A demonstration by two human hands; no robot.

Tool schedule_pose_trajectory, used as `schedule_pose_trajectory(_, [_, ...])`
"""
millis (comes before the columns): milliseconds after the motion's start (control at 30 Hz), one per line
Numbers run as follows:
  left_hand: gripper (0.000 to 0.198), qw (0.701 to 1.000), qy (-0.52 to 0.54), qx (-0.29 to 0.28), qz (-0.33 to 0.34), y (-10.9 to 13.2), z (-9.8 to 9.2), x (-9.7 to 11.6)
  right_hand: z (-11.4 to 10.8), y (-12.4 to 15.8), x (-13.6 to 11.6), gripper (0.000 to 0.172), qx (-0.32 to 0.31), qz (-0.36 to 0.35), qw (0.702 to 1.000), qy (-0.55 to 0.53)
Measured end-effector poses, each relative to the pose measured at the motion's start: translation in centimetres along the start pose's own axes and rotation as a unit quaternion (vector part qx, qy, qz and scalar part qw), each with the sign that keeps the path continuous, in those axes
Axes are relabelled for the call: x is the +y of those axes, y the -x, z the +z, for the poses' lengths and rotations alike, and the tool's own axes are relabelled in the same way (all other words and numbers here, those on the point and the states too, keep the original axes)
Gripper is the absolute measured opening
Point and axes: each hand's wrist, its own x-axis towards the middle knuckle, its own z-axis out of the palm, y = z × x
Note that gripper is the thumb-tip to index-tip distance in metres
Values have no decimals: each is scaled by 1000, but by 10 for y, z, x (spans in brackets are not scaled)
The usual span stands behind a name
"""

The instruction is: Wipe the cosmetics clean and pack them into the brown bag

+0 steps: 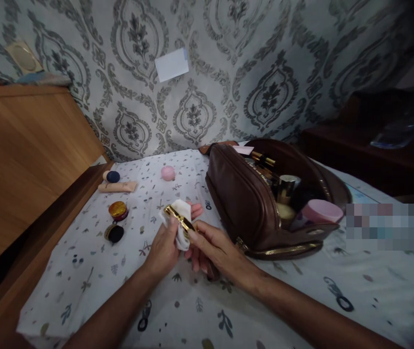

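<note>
A slim, shiny gold cosmetic tube [178,218] lies slanted across a white cloth or wipe [182,207] in front of me. My left hand [163,249] is closed on the wipe from below, its thumb pressed near the tube's far end. My right hand [217,246] pinches the tube's near end between thumb and fingers. Just right of my hands stands a brown leather makeup bag [237,194], unzipped. Inside it show a pink-lidded container [321,213], a gold-capped bottle [285,188] and gold tubes [264,159].
On the patterned white sheet [94,271] at left lie a beige tube [117,187], a dark-blue-ended item [112,176], an amber-lidded jar [118,210] and a small black-topped pot [114,233]. A pink egg-shaped item [168,173] sits farther back. Wooden furniture [32,160] borders the left.
</note>
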Motion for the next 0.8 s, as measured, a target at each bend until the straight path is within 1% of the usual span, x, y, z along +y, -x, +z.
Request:
schedule_pose_trajectory(67, [56,999,-31,-41,12,5,1,-4,1,1,1,49,15,6,1000,4])
schedule_pose_trajectory(133, [55,997,-23,-68,8,6,1,-7,1,1,3,49,36,21,999,17])
schedule_pose_trajectory(200, [53,997,0,-76,9,6,2,-7,0,1,4,50,57,40,997,36])
schedule_pose_trajectory(267, [48,998,6,-63,27,4,2,-6,-2,0,5,53,86,49,994,49])
schedule_pose_trajectory(333, [44,998,-31,-22,53,3,-1,-3,-4,-1,4,55,132,24,989,61])
schedule_pose_trajectory(400, [42,994,-92,9,59,2,-4,-1,-6,-3,1,55,176,-26,981,71])
schedule_pose_trajectory(433, [42,991,-121,6,56,2,-6,1,-7,-3,-1,52,189,-51,978,70])
schedule_pose_trajectory(467, [43,987,-148,-8,57,3,-6,2,-8,-3,-3,46,194,-71,976,63])
schedule_pose_trajectory(500, [43,983,-173,-26,63,4,-6,3,-8,-2,-4,40,190,-85,977,54])
schedule_pose_trajectory(533, [43,976,-201,-45,73,5,-6,4,-8,-2,-5,38,180,-99,978,46])
schedule_pose_trajectory(600, [44,959,-261,-55,98,9,-3,6,-8,0,-5,43,154,-125,979,46])
schedule_pose_trajectory(633, [45,950,-290,-44,103,11,-2,6,-7,1,-5,43,143,-139,978,55])
schedule_pose_trajectory(700, [51,933,-342,10,108,15,-3,3,-6,3,-6,36,134,-167,974,75])
schedule_pose_trajectory(767, [56,915,-377,71,122,16,-10,-3,-5,6,-10,29,121,-175,974,80])
schedule_pose_trajectory(800, [57,906,-391,84,139,15,-16,-8,-4,7,-13,27,112,-175,975,79])
